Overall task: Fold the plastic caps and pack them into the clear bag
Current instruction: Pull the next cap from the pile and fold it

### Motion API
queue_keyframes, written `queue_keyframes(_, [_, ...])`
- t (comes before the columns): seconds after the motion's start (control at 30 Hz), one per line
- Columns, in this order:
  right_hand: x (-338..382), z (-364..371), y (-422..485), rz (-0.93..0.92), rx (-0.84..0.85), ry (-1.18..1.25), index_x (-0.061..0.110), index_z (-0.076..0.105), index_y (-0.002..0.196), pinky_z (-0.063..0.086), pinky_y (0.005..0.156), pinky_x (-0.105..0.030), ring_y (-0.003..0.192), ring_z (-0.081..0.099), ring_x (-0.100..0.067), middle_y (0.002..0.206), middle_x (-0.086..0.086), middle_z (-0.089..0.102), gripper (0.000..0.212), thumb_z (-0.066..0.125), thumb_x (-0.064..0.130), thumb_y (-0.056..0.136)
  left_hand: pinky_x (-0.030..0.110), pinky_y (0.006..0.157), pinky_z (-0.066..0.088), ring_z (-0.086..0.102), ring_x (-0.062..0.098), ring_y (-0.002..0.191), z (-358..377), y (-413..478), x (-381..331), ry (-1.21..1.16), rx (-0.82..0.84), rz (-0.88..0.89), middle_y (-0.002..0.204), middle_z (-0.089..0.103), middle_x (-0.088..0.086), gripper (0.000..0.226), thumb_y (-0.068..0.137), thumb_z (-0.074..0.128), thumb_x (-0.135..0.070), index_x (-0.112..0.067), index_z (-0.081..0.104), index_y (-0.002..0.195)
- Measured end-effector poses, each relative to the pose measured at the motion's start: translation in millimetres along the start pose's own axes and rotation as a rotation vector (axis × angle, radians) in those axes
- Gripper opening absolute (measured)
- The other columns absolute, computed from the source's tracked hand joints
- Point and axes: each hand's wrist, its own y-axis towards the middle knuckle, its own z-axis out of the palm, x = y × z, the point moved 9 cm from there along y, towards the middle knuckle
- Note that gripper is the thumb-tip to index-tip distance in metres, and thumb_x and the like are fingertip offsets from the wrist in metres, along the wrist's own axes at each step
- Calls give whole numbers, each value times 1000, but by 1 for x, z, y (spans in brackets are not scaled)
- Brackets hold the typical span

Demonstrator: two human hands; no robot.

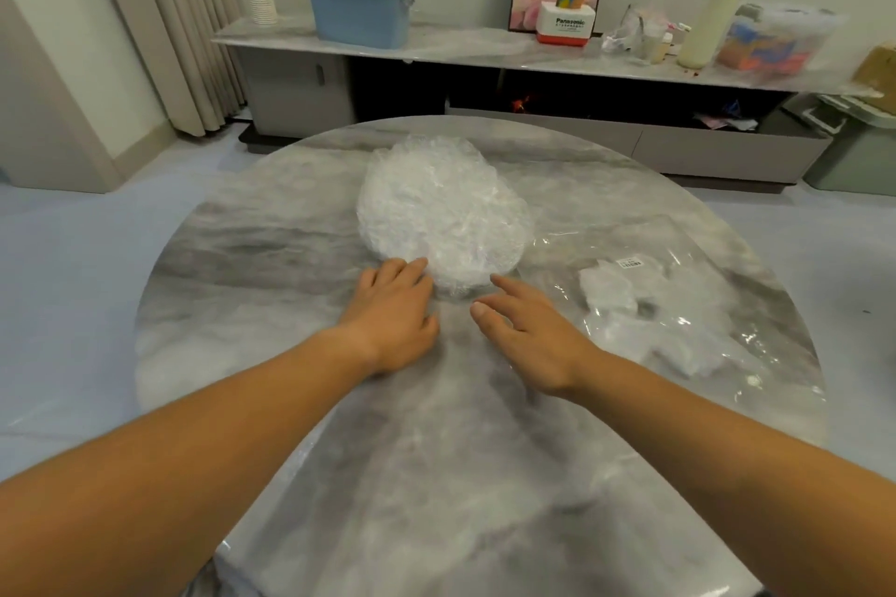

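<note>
stack of plastic caps (443, 208) lies straight ahead of both sets of fingers, long axis running away from me, near rim sitting between the two hands. left hand (392, 315) lies flat on the worktop (271, 247), fingers (412, 269) straight, tips touching the near-left rim, gripping nothing. right hand (528, 335) is spread and empty too, index tip just beside the near-right rim; contact there i cannot tell. left looks nearer. clear bag (679, 252) lies right of the right hand, apart from the stack, with white wads (608, 288) inside. i judge the fold starts at this near rim.
</note>
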Motion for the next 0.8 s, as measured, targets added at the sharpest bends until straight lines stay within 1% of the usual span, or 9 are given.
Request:
queue_keyframes(0.1, [0,-5,4,-9,-50,-4,30,62,132,17,124,-37,155,11,-11,164,8,28,44,39,53,103,38,112,17,18,22,144,-5,-5,0,-15,-61,27,162,19,1,57,100,38,-41,-14,30,151])
queue_keyframes(0.23, [8,-16,-9,-80,-123,-57,29,60,136,18,121,-31,152,12,-8,164,11,24,42,44,50,103,36,112,12,15,20,144,-12,-26,-5,9,-125,84,162,17,-1,65,101,39,-44,-14,21,156])
queue_keyframes(0.37, [20,-13,-32,-225,-102,-200,29,60,136,7,113,-18,144,4,6,166,14,19,60,39,66,93,34,110,13,19,21,142,-16,-56,-7,58,-191,175,160,26,2,70,95,34,-48,-12,29,155])
queue_keyframes(0.43, [23,-7,-41,-259,-59,-246,31,58,140,7,117,-22,150,1,0,167,15,16,72,31,72,88,34,110,15,22,22,142,-11,-72,-8,80,-175,211,159,30,2,72,92,33,-49,-13,31,155])
queue_keyframes(0.5, [25,0,-48,-258,-6,-259,31,54,144,9,119,-25,152,2,-3,167,14,15,69,34,71,91,33,113,15,20,21,145,-4,-88,-7,73,-137,229,161,25,0,72,94,33,-50,-15,28,157])
queue_keyframes(0.6, [30,9,-57,-251,38,-297,26,52,147,18,121,-26,150,18,-8,162,8,32,59,40,59,100,32,107,18,33,20,137,-3,-108,-11,107,-122,265,152,42,1,68,90,39,-50,-15,44,149])
queue_keyframes(0.67, [34,12,-70,-264,44,-317,23,55,144,25,113,-18,142,36,-8,151,6,49,69,33,65,95,33,101,25,42,19,127,-3,-122,-19,101,-124,315,139,54,0,58,88,46,-49,-18,58,135])
queue_keyframes(0.73, [36,17,-87,-286,74,-324,22,58,141,30,108,-16,134,45,-8,142,7,58,75,26,68,91,32,102,27,44,19,127,4,-136,-24,56,-97,364,137,54,-3,49,90,47,-52,-25,62,128])
queue_keyframes(0.8, [36,23,-104,-318,99,-327,22,59,140,32,108,-17,130,47,-7,138,7,60,73,26,66,92,30,109,25,39,19,135,10,-151,-27,6,-75,379,147,47,-3,48,94,42,-58,-31,62,128])
